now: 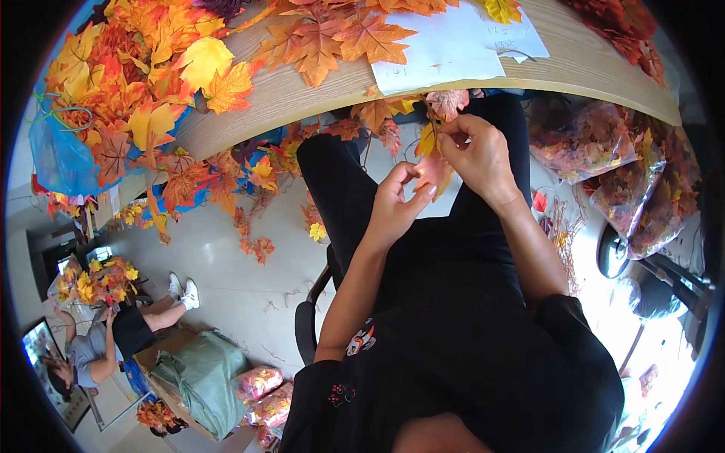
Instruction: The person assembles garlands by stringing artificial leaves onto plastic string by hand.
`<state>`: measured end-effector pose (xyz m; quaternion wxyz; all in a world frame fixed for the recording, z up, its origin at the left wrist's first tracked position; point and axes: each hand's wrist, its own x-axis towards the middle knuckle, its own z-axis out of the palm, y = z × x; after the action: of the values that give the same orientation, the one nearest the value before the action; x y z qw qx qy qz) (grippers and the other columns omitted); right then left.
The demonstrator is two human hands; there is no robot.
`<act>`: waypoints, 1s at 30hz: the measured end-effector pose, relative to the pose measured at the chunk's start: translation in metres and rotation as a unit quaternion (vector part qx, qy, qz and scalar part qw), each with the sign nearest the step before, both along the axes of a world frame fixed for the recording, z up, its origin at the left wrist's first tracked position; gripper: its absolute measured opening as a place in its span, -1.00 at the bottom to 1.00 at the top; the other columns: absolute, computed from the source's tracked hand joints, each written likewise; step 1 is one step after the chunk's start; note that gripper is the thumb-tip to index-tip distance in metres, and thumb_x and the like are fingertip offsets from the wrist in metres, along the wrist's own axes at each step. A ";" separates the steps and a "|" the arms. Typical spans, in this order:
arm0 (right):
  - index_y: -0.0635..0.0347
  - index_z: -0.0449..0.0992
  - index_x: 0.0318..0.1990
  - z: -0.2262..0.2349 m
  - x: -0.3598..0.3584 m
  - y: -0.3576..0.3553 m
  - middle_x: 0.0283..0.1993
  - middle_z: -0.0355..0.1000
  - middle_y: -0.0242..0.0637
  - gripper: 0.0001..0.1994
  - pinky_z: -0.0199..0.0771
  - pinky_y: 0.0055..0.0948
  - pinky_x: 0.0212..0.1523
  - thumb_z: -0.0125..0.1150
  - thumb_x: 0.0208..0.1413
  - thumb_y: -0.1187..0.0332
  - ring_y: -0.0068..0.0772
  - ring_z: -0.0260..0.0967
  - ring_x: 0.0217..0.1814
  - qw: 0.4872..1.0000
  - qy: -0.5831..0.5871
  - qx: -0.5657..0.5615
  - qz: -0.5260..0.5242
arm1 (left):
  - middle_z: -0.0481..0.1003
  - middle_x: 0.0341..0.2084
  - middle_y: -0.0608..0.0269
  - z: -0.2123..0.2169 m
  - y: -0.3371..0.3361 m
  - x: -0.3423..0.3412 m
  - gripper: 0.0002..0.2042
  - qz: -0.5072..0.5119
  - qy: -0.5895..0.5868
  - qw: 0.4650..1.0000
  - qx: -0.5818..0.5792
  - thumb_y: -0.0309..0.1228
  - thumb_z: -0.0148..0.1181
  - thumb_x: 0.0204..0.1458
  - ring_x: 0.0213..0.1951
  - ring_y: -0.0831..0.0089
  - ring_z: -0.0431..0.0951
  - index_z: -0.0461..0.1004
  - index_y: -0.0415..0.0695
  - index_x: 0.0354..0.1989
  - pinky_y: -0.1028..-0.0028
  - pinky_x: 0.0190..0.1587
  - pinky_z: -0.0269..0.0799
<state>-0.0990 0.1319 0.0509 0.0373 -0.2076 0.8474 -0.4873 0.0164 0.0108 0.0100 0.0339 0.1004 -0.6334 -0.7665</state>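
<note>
Over my lap, just below the table's front edge, both hands work on one artificial maple-leaf garland. My left hand [396,204] is closed, with thumb and fingers pinching the edge of a pink-orange maple leaf [433,172]. Higher and to the right, my right hand [481,156] is also closed, its thumb and forefinger pinched at the garland's stem beside a yellow leaf [427,140]. What exactly lies between those fingertips is hidden. A pale pink leaf [448,103] sits just above the right hand, against the table edge.
The wooden table [249,117] carries white paper [438,57], loose orange leaves [321,41] and a heaped leaf pile [151,60] by a blue bag [68,158]. Leaf-filled clear bags [585,143] stand right. Lower left, a seated person [113,332] handles leaves near a green sack [204,377].
</note>
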 end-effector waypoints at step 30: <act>0.22 0.53 -0.28 0.165 -0.199 0.083 -0.40 0.50 -0.22 -0.85 0.43 -0.54 -0.31 0.12 -0.01 0.42 -0.52 0.45 -0.40 0.942 0.283 0.016 -0.181 | 0.47 -0.22 0.17 0.004 -0.007 -0.025 -0.71 0.128 -0.210 0.904 0.349 -0.27 0.01 0.09 -0.28 0.48 0.44 0.33 -0.20 -0.11 0.46 -0.14 0.35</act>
<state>-0.2975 0.2153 0.2159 -0.2895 -0.1794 0.8540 -0.3933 -0.0090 0.0035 0.0140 -0.0394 0.3452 -0.2993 -0.8887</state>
